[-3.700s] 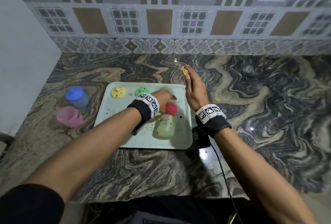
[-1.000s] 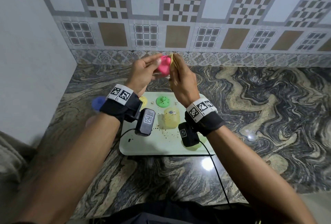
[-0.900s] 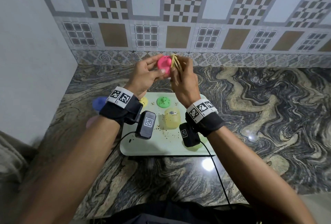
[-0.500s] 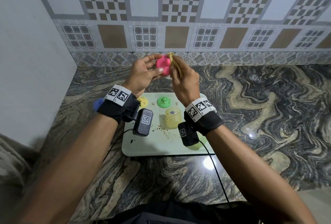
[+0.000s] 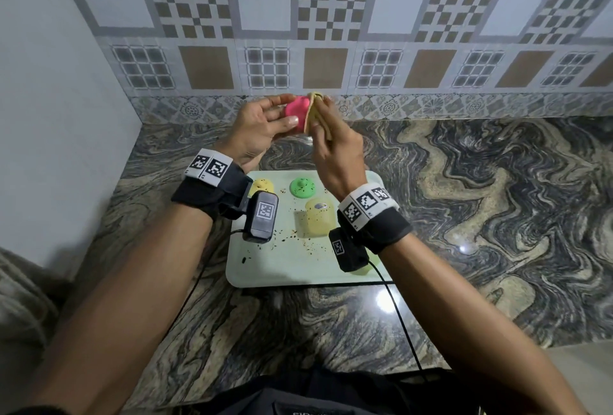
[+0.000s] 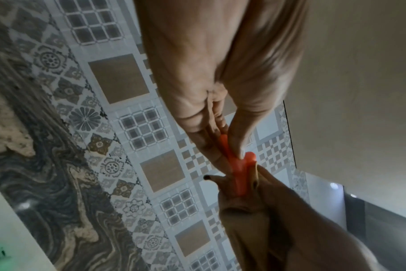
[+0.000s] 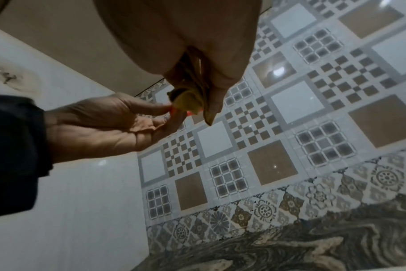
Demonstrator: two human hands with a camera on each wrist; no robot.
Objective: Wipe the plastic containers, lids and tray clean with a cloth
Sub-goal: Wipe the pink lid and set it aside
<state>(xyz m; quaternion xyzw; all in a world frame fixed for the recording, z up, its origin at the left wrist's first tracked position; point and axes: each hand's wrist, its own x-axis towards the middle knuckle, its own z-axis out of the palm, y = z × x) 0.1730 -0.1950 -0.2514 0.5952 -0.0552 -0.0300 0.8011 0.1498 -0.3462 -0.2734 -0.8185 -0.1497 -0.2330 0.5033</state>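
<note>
Lid (image 5: 297,109) had come up off the tray (image 5: 265,268) to top centre, left hand (image 5: 262,131) pinching it, right hand (image 5: 335,152) gripping the cloth (image 5: 313,112) against it, so wiping was underway.

The tabletop (image 5: 481,215) was polished stone with swirling grey, black and cream veins, running back to a patterned tile wall and shining with small glints of light. A pale green tray (image 5: 282,272) lay flat on it, near the front edge. On the tray sat a yellow lid (image 5: 262,185), a green lid (image 5: 302,187) and a translucent yellow container (image 5: 316,222), with dark crumbs (image 5: 292,234) scattered over the tray's surface around them.
</note>
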